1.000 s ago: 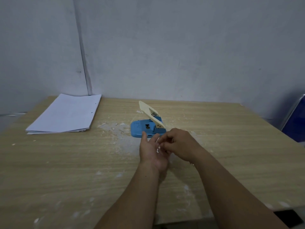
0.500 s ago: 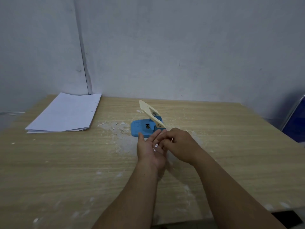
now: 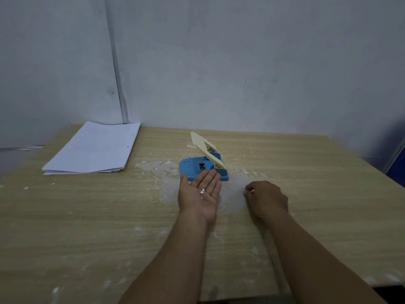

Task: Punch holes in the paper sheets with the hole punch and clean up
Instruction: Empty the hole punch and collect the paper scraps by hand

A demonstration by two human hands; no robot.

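Grey-blue walls meet in a corner behind a pale wooden table (image 3: pixel 87 227), whose top is dusted with white scraps and smears around the middle. Near the far left corner lies a stack of paper sheets (image 3: pixel 92 148), its right edge showing two punched holes. At the centre stands the hole punch (image 3: pixel 203 166), blue base flat on the table and cream lever raised at a slant (its tip pointing up and to the left).

Just in front of the punch, the left hand (image 3: pixel 200 197) is held palm up, fingers stretched flat and together with the fingertips overlapping the blue base in this view. A few small white paper dots (image 3: pixel 202 192) rest in the palm.

Well to the right of it, apart from the punch, the right hand (image 3: pixel 266 197) is knuckles up on the table, fingers curled in and pinched at the tips on a tiny white bit (image 3: pixel 252 190); what exactly it is cannot be told.
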